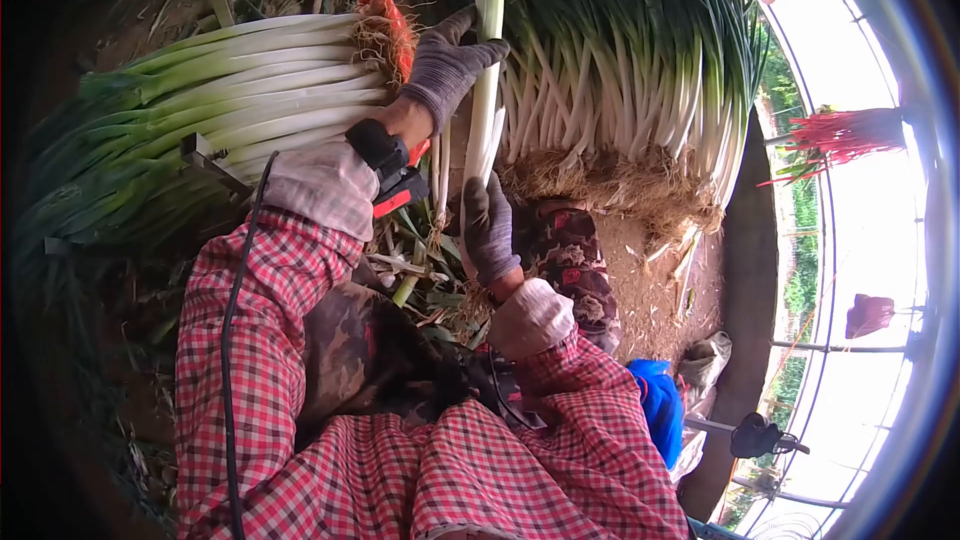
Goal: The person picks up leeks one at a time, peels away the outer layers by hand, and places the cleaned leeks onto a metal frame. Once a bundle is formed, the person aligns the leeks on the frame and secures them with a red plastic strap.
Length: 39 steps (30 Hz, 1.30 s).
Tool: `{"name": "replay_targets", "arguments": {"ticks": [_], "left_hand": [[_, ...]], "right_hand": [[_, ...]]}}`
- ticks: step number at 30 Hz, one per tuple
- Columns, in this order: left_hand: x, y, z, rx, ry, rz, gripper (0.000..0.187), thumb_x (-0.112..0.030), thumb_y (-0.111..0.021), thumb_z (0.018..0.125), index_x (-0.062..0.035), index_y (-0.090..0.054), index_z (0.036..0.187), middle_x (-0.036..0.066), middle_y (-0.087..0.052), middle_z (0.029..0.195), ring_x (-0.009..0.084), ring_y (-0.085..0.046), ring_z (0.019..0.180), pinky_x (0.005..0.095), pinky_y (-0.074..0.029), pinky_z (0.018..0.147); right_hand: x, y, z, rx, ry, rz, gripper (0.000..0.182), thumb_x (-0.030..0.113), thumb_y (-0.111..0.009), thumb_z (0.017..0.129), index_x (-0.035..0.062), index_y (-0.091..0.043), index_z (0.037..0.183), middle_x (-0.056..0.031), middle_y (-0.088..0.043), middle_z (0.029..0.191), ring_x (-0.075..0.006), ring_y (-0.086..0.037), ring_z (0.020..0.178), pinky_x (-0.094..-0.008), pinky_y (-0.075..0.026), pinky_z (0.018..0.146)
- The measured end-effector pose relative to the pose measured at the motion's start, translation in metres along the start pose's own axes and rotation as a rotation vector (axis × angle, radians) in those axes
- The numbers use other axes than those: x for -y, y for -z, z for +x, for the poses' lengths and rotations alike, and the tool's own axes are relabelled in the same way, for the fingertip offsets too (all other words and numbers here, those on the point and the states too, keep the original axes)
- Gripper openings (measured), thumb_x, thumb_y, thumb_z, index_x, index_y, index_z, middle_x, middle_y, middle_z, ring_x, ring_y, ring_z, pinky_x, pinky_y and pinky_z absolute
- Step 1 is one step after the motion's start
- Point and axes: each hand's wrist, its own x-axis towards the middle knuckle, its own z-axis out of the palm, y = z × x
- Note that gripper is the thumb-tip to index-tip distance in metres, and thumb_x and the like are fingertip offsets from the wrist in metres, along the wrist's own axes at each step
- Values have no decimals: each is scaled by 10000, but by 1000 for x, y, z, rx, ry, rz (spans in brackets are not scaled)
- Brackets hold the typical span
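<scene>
Both my hands wear grey gloves. A large leek (487, 90) stands lengthwise in front of me, its white end toward me and its green part running off the top edge. My left hand (450, 62) is closed around its upper stalk, fingers partly behind it. Lower down, my right hand (490, 232) grips the white end, and its roots are hidden. Left of my left hand lies a row of trimmed leeks (270, 90), with a red-orange tie (385, 30) near their root ends. To the right is a big pile of leeks (620, 90) with shaggy, soil-brown roots (610, 180).
Leaf scraps (430, 290) litter the ground between my knees. A metal bracket (215, 162) stands by the left row. A blue bag (657, 410) lies at right, near a dark low wall (748, 270). Red strings (850, 130) hang along the bright side.
</scene>
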Motion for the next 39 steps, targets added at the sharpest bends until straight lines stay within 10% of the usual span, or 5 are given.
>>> {"name": "replay_targets", "arguments": {"ticks": [15,22,39], "left_hand": [[-2,11,-2,63,85,-173,316,-55,-701,814,-50,-620,1119,21,-666,886,103,-629,745,245,-532,681],[-5,12,-1,18,71,-180,336,-56,-710,809,-46,-608,1129,29,-666,890,111,-633,734,250,-530,678],[-8,11,1,27,-4,-465,353,15,-623,839,-20,-570,1186,117,-678,938,210,-666,821,327,-559,788]], "right_hand": [[-7,19,11,-170,87,-364,390,367,-433,1000,47,-573,825,20,-568,747,-88,-453,671,-295,-421,605],[14,13,22,-65,42,88,387,298,-555,959,1,-557,1207,-7,-618,977,-92,-545,859,-229,-447,807],[-7,-14,73,-541,176,-33,147,147,-571,930,29,-634,870,31,-584,724,-56,-478,630,-221,-407,576]]}}
